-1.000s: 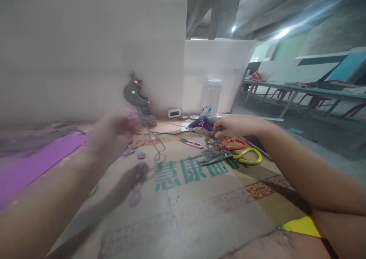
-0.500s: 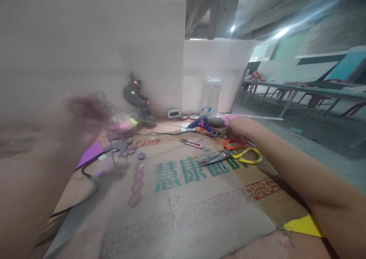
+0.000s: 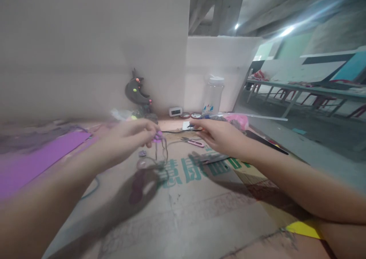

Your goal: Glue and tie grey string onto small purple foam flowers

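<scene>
My left hand (image 3: 130,137) is closed in a pinch on a small purple piece (image 3: 157,137) with a thin dark wire (image 3: 160,152) hanging from it, held just above the cardboard sheet (image 3: 185,205). My right hand (image 3: 220,135) hovers to the right of it, fingers stretched out toward the purple piece, nothing in it. Small pink snips (image 3: 192,141) lie just in front of its fingertips. A pair of scissors (image 3: 211,159) lies partly under the right wrist. Small purple discs (image 3: 142,153) rest on the cardboard below the left hand.
White foam boards (image 3: 94,53) stand along the back. Before them are a dark crescent-shaped ornament (image 3: 136,92), a small white clock (image 3: 175,111) and a clear plastic jar (image 3: 213,95). A purple foam sheet (image 3: 31,163) lies at left, a yellow scrap (image 3: 304,228) at right.
My left hand swung from the far left back to the centre with the purple piece and wire. My right hand left the glue gun area and reached toward the left hand.
</scene>
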`<action>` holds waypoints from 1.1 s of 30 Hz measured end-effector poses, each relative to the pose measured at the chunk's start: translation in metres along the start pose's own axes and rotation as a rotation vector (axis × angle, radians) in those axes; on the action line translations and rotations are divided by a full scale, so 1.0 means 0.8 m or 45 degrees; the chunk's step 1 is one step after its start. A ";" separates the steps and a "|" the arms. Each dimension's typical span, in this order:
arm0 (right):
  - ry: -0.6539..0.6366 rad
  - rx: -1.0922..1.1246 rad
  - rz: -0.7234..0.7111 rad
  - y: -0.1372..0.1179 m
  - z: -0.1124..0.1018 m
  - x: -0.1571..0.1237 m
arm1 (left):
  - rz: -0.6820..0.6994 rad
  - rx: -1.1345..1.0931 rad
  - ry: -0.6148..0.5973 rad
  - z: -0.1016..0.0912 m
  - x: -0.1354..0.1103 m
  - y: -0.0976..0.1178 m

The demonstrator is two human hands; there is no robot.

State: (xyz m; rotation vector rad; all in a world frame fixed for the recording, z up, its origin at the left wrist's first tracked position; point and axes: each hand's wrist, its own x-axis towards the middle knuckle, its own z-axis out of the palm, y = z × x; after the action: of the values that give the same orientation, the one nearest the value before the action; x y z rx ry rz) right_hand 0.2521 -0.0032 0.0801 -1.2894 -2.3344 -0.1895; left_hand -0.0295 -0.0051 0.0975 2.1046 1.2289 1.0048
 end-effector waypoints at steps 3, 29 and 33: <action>-0.016 0.249 -0.028 -0.007 0.027 -0.004 | -0.027 0.246 -0.233 0.005 -0.004 -0.001; 0.023 0.870 0.055 -0.032 0.091 -0.025 | 0.096 -0.061 -0.050 0.122 -0.025 -0.049; -0.015 0.875 0.071 -0.034 0.093 -0.026 | 0.112 -0.023 -0.052 0.122 -0.025 -0.047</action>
State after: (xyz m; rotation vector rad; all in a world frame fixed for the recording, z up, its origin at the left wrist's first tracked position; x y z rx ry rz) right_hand 0.2139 -0.0090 0.0076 -0.9916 -2.0779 0.5903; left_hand 0.0225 -0.0105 0.0043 2.1709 1.1120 1.0020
